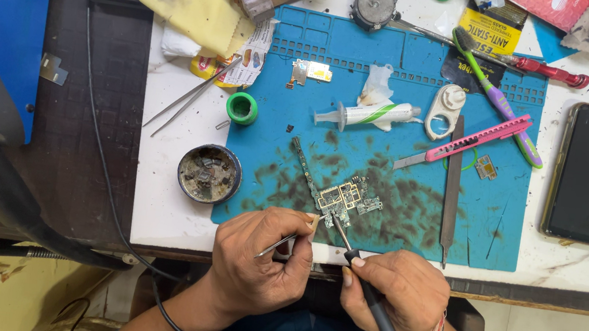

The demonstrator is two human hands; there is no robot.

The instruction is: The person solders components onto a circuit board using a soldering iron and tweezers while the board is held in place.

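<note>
On the blue mat (376, 218), our left hand (259, 260) pinches tweezers (286, 241) and our right hand (398, 289) grips a soldering iron (368, 297), both tips at the bare circuit board (342, 196), work apparently unfinished.

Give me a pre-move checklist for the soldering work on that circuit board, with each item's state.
1. Circuit board lies on the blue mat: ok.
2. Left hand grips tweezers, tips at the board's lower edge: ok.
3. Right hand holds the soldering iron, tip at the board: ok.
4. Iron tip hot: cannot tell.
5. Board clamped or fixed: cannot tell; no holder seen.
6. Mat around the board clean: not ok, dark smudges.
</note>
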